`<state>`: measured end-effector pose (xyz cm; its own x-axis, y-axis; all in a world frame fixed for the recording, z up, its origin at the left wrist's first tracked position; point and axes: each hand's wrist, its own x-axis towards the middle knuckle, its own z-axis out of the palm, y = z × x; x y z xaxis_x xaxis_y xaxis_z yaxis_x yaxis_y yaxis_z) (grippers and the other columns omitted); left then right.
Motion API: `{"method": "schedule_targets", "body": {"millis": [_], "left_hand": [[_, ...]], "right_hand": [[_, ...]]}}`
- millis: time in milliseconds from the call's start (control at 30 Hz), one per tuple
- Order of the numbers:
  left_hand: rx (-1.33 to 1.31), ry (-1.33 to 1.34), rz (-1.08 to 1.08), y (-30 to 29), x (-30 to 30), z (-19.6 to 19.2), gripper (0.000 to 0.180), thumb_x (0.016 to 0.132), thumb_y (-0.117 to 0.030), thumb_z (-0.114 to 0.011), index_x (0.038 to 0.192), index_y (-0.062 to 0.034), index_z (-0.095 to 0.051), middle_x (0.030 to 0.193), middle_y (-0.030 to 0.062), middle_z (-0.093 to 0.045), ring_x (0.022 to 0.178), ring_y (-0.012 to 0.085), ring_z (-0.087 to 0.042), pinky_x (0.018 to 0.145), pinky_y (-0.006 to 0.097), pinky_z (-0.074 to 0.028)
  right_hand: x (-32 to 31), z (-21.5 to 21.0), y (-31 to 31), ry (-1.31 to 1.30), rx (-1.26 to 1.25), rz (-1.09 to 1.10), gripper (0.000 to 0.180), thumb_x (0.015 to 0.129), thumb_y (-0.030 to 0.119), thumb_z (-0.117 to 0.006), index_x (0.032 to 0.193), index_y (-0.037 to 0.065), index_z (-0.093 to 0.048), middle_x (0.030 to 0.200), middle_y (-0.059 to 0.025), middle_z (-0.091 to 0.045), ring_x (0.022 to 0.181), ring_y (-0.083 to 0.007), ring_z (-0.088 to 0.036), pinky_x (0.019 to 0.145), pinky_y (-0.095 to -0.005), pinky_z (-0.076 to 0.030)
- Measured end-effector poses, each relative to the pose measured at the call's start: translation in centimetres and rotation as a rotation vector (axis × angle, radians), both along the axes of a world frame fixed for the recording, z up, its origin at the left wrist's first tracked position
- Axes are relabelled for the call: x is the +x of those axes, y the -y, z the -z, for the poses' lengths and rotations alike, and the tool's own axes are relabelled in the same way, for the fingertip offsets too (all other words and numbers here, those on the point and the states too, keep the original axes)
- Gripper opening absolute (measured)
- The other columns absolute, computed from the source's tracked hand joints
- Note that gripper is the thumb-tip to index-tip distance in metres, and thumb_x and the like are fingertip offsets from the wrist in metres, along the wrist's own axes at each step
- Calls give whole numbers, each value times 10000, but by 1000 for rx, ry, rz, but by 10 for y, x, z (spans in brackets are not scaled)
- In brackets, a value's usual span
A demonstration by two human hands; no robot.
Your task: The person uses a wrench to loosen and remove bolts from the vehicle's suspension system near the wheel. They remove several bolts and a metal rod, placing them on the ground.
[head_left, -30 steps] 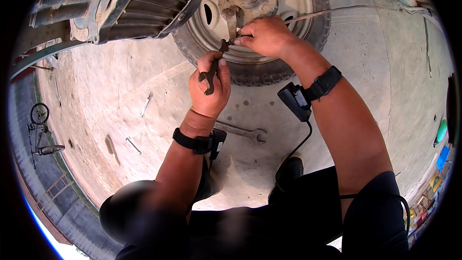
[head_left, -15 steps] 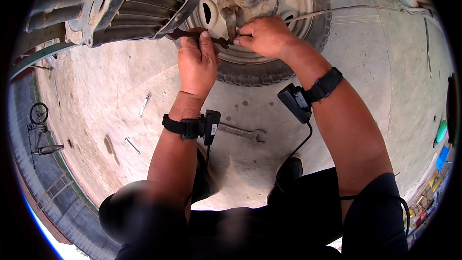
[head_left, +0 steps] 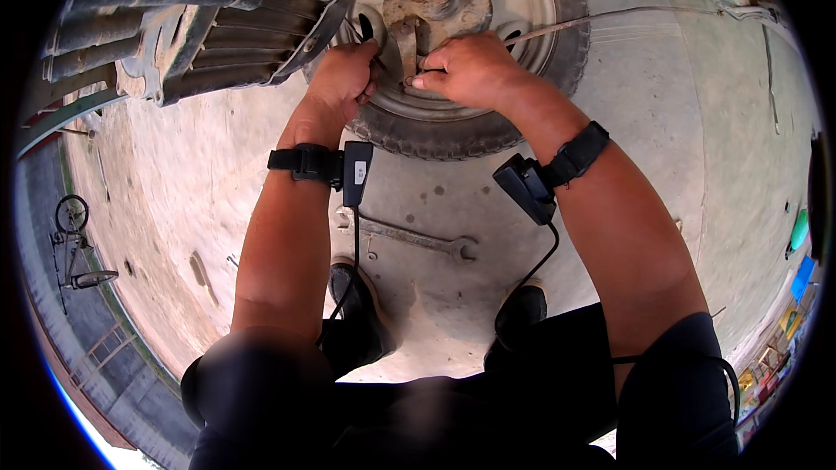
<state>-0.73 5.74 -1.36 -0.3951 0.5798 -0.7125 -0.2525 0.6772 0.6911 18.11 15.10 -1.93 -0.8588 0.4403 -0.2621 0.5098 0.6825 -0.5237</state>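
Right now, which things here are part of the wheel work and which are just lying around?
In use:
left hand, gripping a dark tool at the hub
right hand, fingers on the rusty bracket
wheel

Lying about:
long wrench on the concrete
bicycle far left

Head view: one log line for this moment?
left hand: gripping dark tool at hub | right hand: on hub bracket | wheel: upright | wrench: on ground

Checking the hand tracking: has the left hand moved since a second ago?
Yes. The left hand went up from the bare floor below the tyre to the hub.
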Motion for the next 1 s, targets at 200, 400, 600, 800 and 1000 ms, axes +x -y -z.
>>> {"method": "schedule_targets", "body": {"millis": [200, 400, 600, 800, 1000], "left_hand": [[126, -113, 38, 4, -4, -20, 197, 977, -205, -543, 864, -45, -559, 634, 28, -504, 488, 132, -438, 455, 284, -314], [421, -530, -41, 56, 38, -29, 175, 1056, -179, -470, 1010, -24, -539, 680, 16, -553, 547, 88, -504, 532, 251, -422], [529, -804, 59, 86, 75, -18, 169, 1055, -148, -489, 1097, 15, -509, 768, 41, -622, 663, 104, -605, 638, 242, -491], [574, -985, 194, 93, 77, -1, 147, 1000, -102, -574, 1102, -9, -524, 752, 91, -650, 634, 197, -646, 605, 315, -510], [558, -1041, 241, 94, 78, 1, 143, 1017, -116, -556, 1105, -7, -529, 783, 81, -660, 663, 185, -659, 630, 308, -519]], "right_hand": [[-1, -1, 1, 6, -5, 14, 429, 919, 495, -611, 1114, 139, -750, 1084, -59, -732, 1019, -276, -675, 927, -399, -492], [1, -5, 2, 50, -4, 13, 423, 930, 493, -594, 1145, 159, -740, 1067, -59, -732, 1019, -278, -667, 959, -419, -459], [-2, -5, 2, 65, -21, 10, 405, 932, 491, -587, 1110, 163, -742, 1005, -66, -726, 998, -286, -663, 939, -435, -455], [0, -5, 0, 37, -19, 9, 415, 925, 509, -586, 1055, 147, -743, 933, -85, -708, 951, -312, -658, 872, -449, -479], [-2, -5, 1, 53, 4, -1, 437, 920, 513, -589, 1076, 135, -743, 979, -83, -716, 973, -306, -661, 883, -433, -486]]}}
